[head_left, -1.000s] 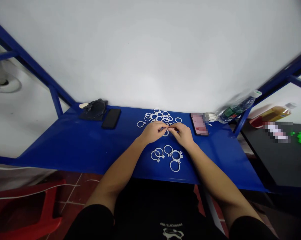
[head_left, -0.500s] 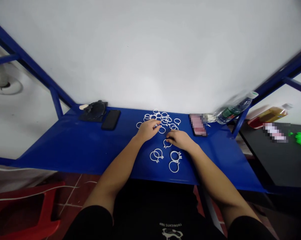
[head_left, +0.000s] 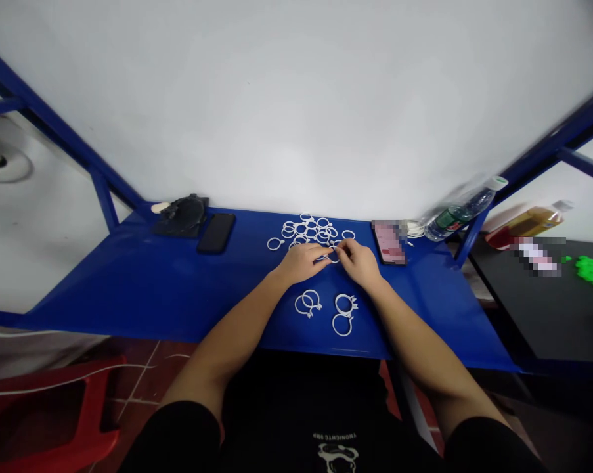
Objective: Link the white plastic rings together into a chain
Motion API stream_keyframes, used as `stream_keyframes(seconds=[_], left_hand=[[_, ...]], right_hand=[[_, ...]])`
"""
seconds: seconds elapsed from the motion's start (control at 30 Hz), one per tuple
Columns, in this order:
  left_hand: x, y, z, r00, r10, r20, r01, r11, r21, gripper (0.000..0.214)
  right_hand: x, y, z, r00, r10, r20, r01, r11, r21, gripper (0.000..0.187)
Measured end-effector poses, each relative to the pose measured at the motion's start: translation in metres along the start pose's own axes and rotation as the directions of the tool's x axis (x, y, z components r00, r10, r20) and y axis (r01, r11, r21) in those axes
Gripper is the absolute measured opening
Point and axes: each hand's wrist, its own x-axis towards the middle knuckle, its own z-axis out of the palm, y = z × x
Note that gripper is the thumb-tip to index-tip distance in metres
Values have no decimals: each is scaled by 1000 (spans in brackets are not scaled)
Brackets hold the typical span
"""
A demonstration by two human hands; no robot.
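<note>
The left hand [head_left: 303, 263] and right hand [head_left: 360, 265] hold a thin white plastic ring [head_left: 334, 261] between narrowly pinched fingers, presumably steadying it from 2 sides above the smooth blue desk [head_left: 143, 282].

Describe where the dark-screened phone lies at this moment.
In the head view, the dark-screened phone lies flat on the left part of the blue table, just right of a black item and left of the clustered white rings.
</note>
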Motion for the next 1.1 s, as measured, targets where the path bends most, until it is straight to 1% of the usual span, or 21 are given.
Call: stream_keyframes(seconds=[0.17, 0.33, 0.57, 0.73, 0.8, 0.93, 1.0, 1.03, 1.1], left_hand=[[2, -3, 0, 998, 36, -46, -37, 999, -19, 24], [2, -4, -1, 998, 45, -48, -46, 999, -18, 24], [1, -4, -1, 998, 36, -41, -39, 996, -80, 23], [2, -4, -6, 999, 13, 45, -8, 993, -120, 23], [2, -4, -7, 997, 24, 78, -13, 991, -137, 22], [3, -1, -6, 994, 43, 105, -27, 989, -145, 21], [4, 0, -8, 997, 17, 81, -7, 992, -126, 22], [4, 0, -9, 999, -10, 52, 16, 994, -110, 22], [6, -3, -14, 995, -92, -47, 88, 994, -70, 22]], right_hand=[[-1, 0, 1, 998, 17, -58, -14, 999, 44, 19], [-1, 0, 2, 999, 6, -51, -4, 999, 52, 20], [-1, 2, 4, 999, 0, -53, 1, 1000, 20, 21], [-1, 1, 5, 999, 6, -36, -6, 1000, 7, 21], [-1, 0, 5, 999, 10, -31, -11, 1000, -9, 21], [-1, -1, 4, 1000, 16, -22, -16, 1000, -5, 21], [-1, -1, 3, 999, 23, -29, -22, 1000, 22, 23], [-1, -1, 2, 999, 28, -40, -27, 999, 40, 25], [-2, -3, 0, 996, 46, -80, -39, 996, 82, 31]])
